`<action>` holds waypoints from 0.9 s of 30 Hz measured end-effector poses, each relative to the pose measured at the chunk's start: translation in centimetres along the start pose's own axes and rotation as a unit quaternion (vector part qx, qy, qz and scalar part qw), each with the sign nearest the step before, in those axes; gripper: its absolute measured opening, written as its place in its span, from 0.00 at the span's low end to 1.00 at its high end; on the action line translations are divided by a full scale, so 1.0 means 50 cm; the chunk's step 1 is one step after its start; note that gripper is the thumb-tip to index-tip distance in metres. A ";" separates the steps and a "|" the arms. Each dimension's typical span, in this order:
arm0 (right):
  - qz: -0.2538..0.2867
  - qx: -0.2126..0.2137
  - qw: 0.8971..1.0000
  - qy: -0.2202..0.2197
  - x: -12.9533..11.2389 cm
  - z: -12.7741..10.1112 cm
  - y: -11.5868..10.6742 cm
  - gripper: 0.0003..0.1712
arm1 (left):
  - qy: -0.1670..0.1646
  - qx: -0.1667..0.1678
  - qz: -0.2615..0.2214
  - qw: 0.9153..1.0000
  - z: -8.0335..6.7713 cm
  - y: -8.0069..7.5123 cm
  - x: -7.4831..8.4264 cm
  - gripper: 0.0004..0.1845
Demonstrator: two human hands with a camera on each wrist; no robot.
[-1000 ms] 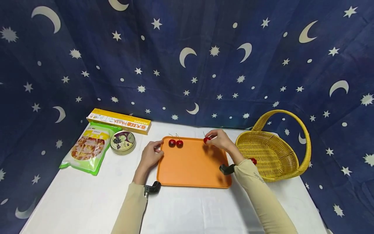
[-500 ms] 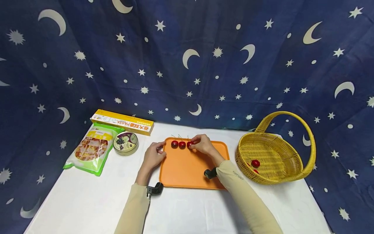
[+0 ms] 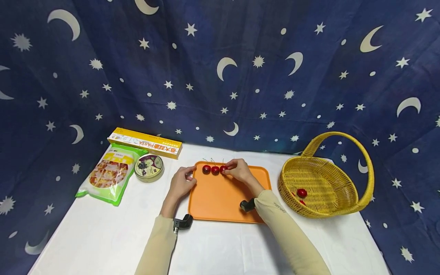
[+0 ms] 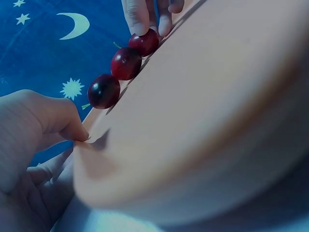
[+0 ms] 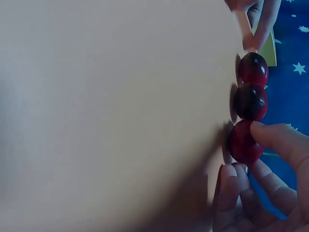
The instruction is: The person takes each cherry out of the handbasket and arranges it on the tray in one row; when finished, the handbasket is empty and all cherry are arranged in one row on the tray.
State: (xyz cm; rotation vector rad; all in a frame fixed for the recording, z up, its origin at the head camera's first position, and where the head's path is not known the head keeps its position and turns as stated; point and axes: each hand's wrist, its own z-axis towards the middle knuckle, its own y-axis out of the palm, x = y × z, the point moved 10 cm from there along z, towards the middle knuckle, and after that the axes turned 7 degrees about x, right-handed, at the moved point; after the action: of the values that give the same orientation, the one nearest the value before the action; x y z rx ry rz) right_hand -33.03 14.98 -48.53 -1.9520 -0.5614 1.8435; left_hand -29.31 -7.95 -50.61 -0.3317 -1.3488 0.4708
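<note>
Three dark red cherries with thin stems stand in a row along the far edge of an orange tray [image 3: 216,202]. The left cherry [image 3: 206,169] and the middle cherry [image 3: 215,170] sit side by side. My right hand [image 3: 241,171] pinches the right cherry [image 5: 245,142] between thumb and fingers, close against the middle one. At the tray's far left corner, my left hand [image 3: 181,184] grips the rim, thumb on top and fingers below in the left wrist view.
A yellow wicker basket [image 3: 317,164] with a tall handle stands right of the tray, several red cherries [image 3: 302,193] inside. On the left are a round tin [image 3: 149,168], a green-edged food bag [image 3: 110,172] and a pasta box [image 3: 146,143]. A starry blue cloth hangs behind.
My right hand has carried its cherry leftward along the tray's far edge to the other two, then stayed there. My left hand has kept its hold on the tray rim.
</note>
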 end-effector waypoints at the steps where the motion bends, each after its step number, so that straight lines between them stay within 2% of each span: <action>1: -0.001 0.001 1.000 0.000 0.001 0.000 -0.001 0.16 | 0.000 -0.001 -0.001 1.000 0.000 0.000 0.000 0.28; 13: -0.003 -0.007 1.000 0.004 0.012 -0.002 -0.012 0.20 | 0.009 -0.001 -0.003 1.000 0.002 0.005 0.008 0.28; 20: -0.004 -0.009 1.000 -0.006 0.010 -0.006 -0.030 0.21 | -0.001 -0.006 -0.006 1.000 -0.001 0.009 0.005 0.28; 27: -0.022 0.004 0.999 -0.026 -0.007 -0.010 -0.085 0.20 | 0.001 -0.007 0.002 1.000 -0.001 0.002 0.001 0.28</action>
State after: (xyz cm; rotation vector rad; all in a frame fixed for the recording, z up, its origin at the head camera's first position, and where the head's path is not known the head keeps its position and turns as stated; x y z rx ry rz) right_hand -32.65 18.37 -45.93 -1.8773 -0.6075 1.8709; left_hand -29.29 -7.84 -50.62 -0.3456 -1.3496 0.4642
